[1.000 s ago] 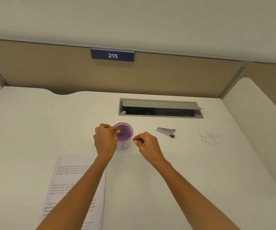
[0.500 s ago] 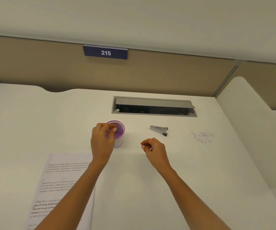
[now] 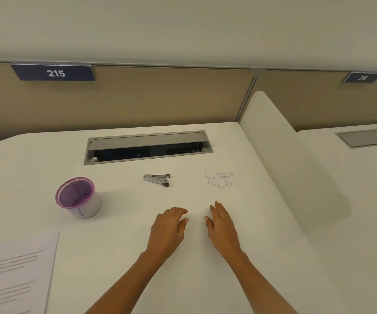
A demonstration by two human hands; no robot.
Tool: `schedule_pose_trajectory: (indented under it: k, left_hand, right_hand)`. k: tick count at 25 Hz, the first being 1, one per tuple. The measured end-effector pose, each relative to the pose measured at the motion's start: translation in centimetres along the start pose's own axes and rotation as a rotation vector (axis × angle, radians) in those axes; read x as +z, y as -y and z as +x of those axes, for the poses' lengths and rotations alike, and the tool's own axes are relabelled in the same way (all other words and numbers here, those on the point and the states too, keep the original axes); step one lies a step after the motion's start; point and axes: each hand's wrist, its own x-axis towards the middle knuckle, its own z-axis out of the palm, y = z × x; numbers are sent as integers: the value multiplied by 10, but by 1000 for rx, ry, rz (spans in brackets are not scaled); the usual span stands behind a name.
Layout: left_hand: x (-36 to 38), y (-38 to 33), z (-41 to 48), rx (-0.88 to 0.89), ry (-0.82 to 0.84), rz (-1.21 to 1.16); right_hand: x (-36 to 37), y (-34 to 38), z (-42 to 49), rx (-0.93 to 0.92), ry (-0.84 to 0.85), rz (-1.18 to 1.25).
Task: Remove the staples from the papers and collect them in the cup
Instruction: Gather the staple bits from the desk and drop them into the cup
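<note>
A purple-rimmed mesh cup [image 3: 79, 198] stands upright on the white desk at the left. Printed papers [image 3: 13, 273] lie at the lower left corner. A metal staple remover [image 3: 157, 179] lies in the middle of the desk, and a small scatter of loose staples [image 3: 220, 179] lies to its right. My left hand [image 3: 168, 230] and my right hand [image 3: 222, 225] hover side by side over the desk, nearer to me than the remover and the staples. Both hold nothing, fingers relaxed, the left ones slightly bent.
An open grey cable tray [image 3: 148, 147] is set into the desk behind the remover. A white divider [image 3: 280, 141] bounds the desk on the right, a tan partition with a "215" sign [image 3: 55, 73] at the back.
My view has swung right. Both hands left the cup and moved right toward the staple scatter; the left hand came off the cup rim and the right hand's pinched fingers have opened.
</note>
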Motion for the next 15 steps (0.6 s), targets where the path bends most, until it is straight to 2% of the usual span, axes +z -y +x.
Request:
schedule_pose_trajectory:
  k: [5, 9, 15]
  left_hand:
    - [59, -33, 14, 82, 162, 320]
    - [78, -43, 28, 148, 200, 403]
    - [94, -41, 72, 171, 261, 459]
  right_hand:
    - [-5, -53, 11, -170, 27, -146]
    - [-1, -77, 15, -328, 97, -248]
    - [-8, -83, 61, -357, 97, -295]
